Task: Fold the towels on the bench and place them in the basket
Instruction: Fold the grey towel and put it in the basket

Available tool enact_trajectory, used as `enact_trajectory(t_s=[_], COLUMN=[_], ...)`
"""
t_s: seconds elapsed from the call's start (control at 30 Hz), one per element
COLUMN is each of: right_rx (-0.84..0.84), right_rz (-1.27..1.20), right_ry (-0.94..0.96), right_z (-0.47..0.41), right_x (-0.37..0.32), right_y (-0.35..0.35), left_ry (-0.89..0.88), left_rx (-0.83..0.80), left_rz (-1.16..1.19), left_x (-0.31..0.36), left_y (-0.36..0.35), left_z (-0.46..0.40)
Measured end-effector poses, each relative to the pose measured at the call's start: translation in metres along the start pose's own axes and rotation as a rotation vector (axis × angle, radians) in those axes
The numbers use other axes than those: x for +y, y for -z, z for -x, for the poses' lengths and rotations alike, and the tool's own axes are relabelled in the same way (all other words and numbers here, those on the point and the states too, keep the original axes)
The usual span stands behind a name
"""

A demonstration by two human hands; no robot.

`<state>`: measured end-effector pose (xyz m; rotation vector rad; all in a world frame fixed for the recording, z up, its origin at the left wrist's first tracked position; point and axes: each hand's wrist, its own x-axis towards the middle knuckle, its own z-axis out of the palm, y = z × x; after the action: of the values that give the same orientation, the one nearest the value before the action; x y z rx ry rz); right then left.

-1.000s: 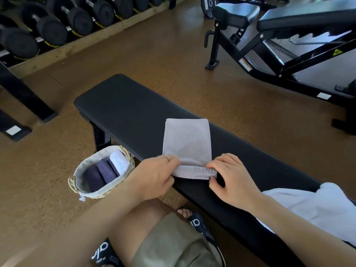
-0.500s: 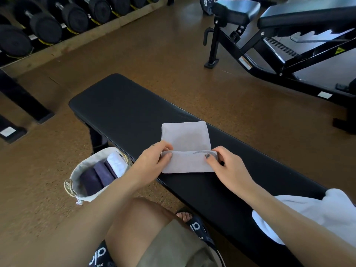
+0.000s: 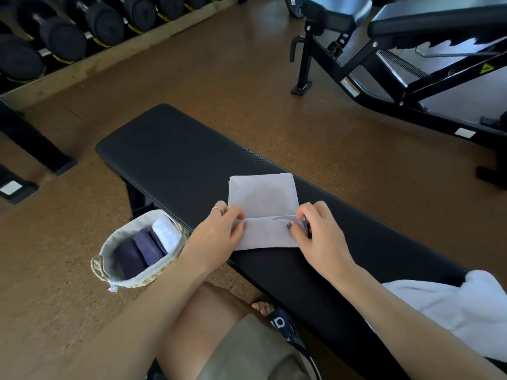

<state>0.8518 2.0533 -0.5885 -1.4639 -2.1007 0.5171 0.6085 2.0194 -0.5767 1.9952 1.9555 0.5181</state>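
Head view: grey towel (image 3: 262, 198) lies mid-table (image 3: 170, 157), its near flap doubled over. Left hand (image 3: 216, 234) and right hand (image 3: 319, 234) each pinch an end of that fold. Basket (image 3: 109, 259) sits on the floor beside. Uneven pull could skew the fold.

Bare forearms, a thin ring (image 3: 218, 210) on one left-hand finger, khaki shorts (image 3: 247, 352), black sandal (image 3: 282, 325).

Both hands (image 3: 270, 230) have folded the grey towel's (image 3: 263, 198) near end farther up.
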Motion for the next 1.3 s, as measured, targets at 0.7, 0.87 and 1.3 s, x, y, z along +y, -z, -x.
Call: enact_trajectory(t_s=[0.7, 0.87, 1.3], right_rx=[-0.120, -0.136, -0.280], right_rz=[0.279, 0.173, -0.058], right_ry=[0.540, 0.468, 0.032], right_z=[-0.016, -0.014, -0.019], right_x=[0.020, 0.016, 0.002], right_y=[0.027, 0.035, 0.021], left_ry=[-0.495, -0.388, 0.029], left_rx=[-0.072, -0.186, -0.176], left_rz=[-0.611, -0.364, 0.295], left_x=[0.026, 0.022, -0.009], left_y=[0.014, 0.029, 0.023], left_z=[0.006, 0.011, 0.021])
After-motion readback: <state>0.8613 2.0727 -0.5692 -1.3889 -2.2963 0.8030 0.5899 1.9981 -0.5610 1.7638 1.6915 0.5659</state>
